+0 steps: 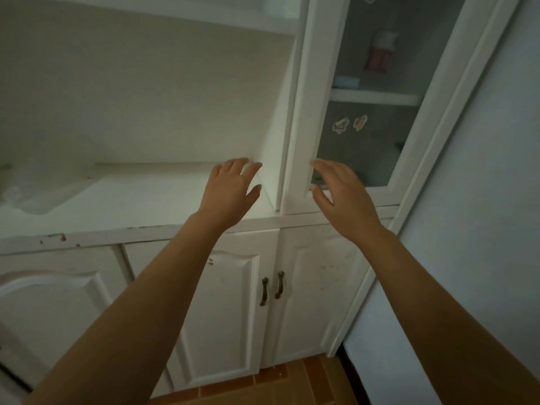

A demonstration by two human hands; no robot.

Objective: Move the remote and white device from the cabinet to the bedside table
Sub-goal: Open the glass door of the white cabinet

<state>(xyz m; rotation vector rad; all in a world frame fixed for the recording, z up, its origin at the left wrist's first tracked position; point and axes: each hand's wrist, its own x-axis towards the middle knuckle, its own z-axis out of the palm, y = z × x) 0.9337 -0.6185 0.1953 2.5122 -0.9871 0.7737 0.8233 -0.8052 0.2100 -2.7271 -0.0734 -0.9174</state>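
Note:
Both my hands are stretched out toward a white cabinet (263,223). My left hand (230,191) hovers over the right end of the open white shelf (131,200), fingers apart and holding nothing. My right hand (342,197) is raised in front of the glass door (377,112) of the tall section, fingers spread and empty. No remote and no white device can be made out in this view. The bedside table is out of sight.
Behind the glass stand a red and white container (380,51) and a pale flat object (346,81); two stickers (349,124) are on the pane. Crumpled clear plastic (35,197) lies at the shelf's left. Lower doors carry dark handles (271,287). A wall (482,229) is at right.

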